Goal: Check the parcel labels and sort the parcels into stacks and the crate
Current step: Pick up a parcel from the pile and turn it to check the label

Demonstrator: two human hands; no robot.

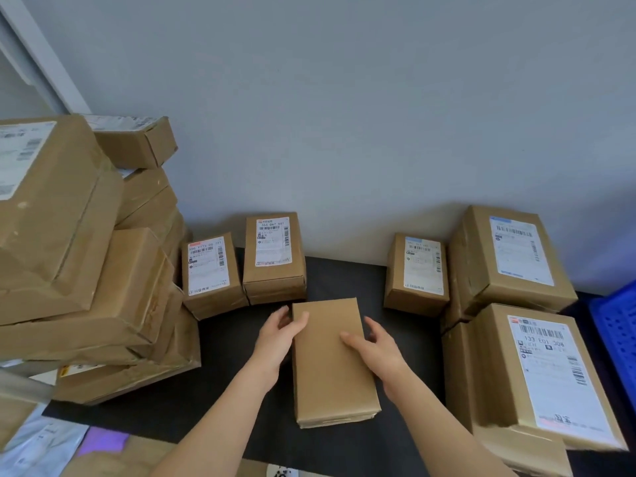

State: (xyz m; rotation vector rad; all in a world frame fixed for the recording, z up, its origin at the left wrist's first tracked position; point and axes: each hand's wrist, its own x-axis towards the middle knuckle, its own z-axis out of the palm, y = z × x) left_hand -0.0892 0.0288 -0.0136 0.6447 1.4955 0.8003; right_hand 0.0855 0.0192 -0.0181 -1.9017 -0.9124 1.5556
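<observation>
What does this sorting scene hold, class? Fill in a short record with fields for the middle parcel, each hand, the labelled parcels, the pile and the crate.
middle parcel: plain brown, lying on the black surface, no label showing on top
left hand: grips the parcel's left edge, thumb on top
right hand: grips its right edge, thumb on top
back-left pair: side by side, labels up
right group: three labels showing, facing up
pile: tall, uneven, far left
crate: blue, right edge, contents not visible

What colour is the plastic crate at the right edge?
Blue. The perforated plastic crate shows best in the head view.
</observation>
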